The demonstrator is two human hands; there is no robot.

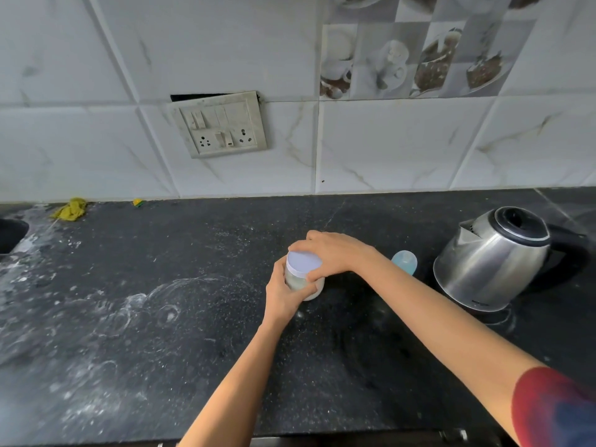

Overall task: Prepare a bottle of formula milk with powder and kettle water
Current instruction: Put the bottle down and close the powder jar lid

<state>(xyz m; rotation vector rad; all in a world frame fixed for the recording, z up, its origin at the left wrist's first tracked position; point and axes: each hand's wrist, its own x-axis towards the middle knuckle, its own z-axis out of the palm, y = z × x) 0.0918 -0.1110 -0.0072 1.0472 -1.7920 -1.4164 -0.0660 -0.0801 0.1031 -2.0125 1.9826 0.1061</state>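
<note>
At the centre of the frame a clear jar with pale powder inside stands on the black counter. The left hand wraps around the jar's body from the left side, fingers closed against the glass. The right hand comes in from the right and curls over the white lid, with the thumb and fingertips pressed on its rim; the lid sits on the jar. Just right of the right wrist, a pale blue bottle peeks out, mostly hidden by the arm, so whether it is capped cannot be told. At the right of the frame stands a steel kettle with a black lid and handle, its spout turned toward the hands. A red sleeve shows at the lower right corner. In the upper left part of the counter, against the tiled wall, lies a yellow cloth. A switch plate hangs on the wall above.
</note>
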